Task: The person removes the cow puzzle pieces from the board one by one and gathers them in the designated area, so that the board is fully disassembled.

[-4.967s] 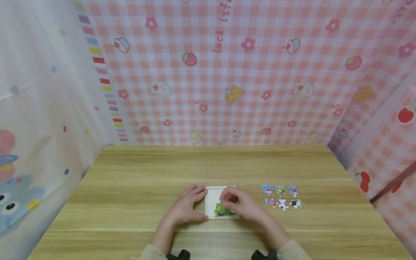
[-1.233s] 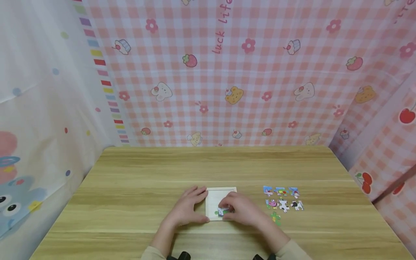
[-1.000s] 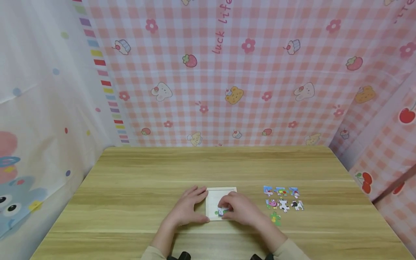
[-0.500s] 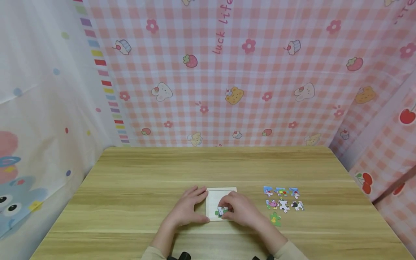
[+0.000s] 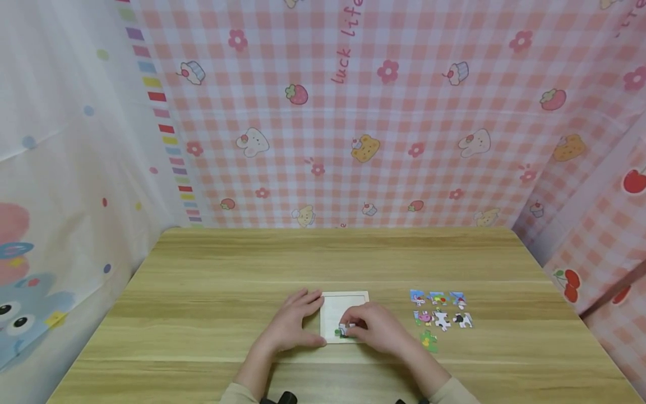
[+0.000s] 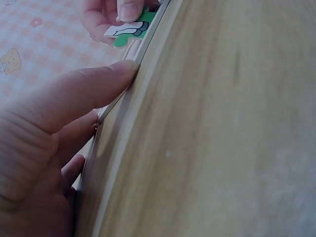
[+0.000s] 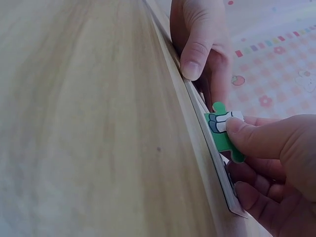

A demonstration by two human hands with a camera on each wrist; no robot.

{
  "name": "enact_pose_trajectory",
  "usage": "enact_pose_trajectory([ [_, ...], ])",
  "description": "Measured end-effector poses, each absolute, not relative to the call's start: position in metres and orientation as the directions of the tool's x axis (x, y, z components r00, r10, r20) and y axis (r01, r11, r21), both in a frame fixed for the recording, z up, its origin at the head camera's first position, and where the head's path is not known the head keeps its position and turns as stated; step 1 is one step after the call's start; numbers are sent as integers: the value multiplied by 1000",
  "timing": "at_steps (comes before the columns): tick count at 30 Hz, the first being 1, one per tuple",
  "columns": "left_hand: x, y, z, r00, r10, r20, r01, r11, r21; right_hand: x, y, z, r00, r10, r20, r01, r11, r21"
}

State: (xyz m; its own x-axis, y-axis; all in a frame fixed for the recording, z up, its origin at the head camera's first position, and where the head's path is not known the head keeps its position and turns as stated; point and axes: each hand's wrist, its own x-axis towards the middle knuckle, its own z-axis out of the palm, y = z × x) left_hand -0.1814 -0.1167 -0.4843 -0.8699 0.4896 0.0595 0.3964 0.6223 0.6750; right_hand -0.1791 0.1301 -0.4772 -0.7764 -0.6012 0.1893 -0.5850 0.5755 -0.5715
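Note:
My right hand (image 5: 375, 328) pinches a green-and-white jigsaw piece (image 7: 220, 132) between thumb and fingers. The piece is tilted above the front part of a shallow pale wooden puzzle tray (image 5: 330, 308). My left hand (image 5: 290, 322) lies along the tray's left side, fingers extended. Its thumb touches the front left corner and its index finger reaches the back left corner. In the left wrist view, the thumb (image 6: 106, 84) presses on the tray's edge and the held piece shows beyond it. My right hand hides the tray's front right part.
Right of the tray, loose jigsaw pieces lie in two rows, among them a pink-figured piece (image 5: 424, 317) and a black-and-white piece (image 5: 462, 320). A green piece with yellow (image 5: 429, 340) lies in front of them. The wooden table (image 5: 227, 264) meets patterned cloths (image 5: 323, 112) behind and at both sides.
Five seconds ago my right hand held the green-and-yellow piece over the tray; that piece now lies on the table. The right hand now holds the green-and-white piece, slightly more tilted. The left hand stays put.

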Motion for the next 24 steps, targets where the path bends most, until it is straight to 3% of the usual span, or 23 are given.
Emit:
enact_pose_trajectory([
  [15,-181,-117,-484,-869,491,62,395,613,685,-171,148,-467,-820,-541,187,-523,575,-629],
  [24,-179,-117,-484,-867,495,57,393,611,687,-168,193,-462,-809,-514,286,-566,550,-614],
])
